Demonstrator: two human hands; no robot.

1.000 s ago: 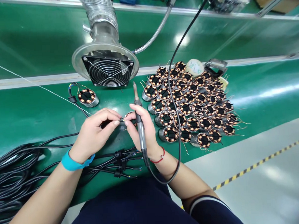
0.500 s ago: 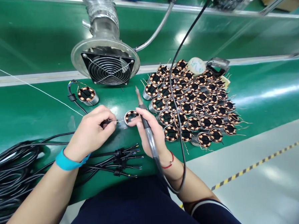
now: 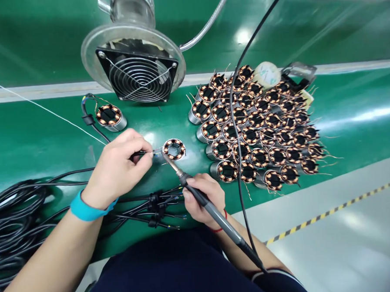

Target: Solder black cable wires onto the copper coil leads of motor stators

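Observation:
My left hand [image 3: 125,160] pinches the end of a black cable, its thin coloured wires pointing right at a motor stator [image 3: 174,149] with copper windings. That stator stands on the green bench, and neither hand is wrapped round it. In my right hand [image 3: 206,197] is a soldering iron [image 3: 215,217], gripped by its dark handle. The iron's tip is at the stator's left edge, close to the wire ends; whether it touches them I cannot tell. A second stator [image 3: 109,117] with a cable joined to it stands behind my left hand.
Many stators [image 3: 249,134] are packed together on the right, with the iron's cord hanging across them. A fan with a wire guard [image 3: 142,79] faces me at the back. Coiled black cables [image 3: 19,233] lie at left; several stripped cable ends [image 3: 157,209] lie in front. Solder wire [image 3: 49,116] stretches in from the left.
My right hand has moved back from the stator and turned the soldering iron, so its tip now points up-left at the stator's edge. My left hand keeps its pinch on the cable.

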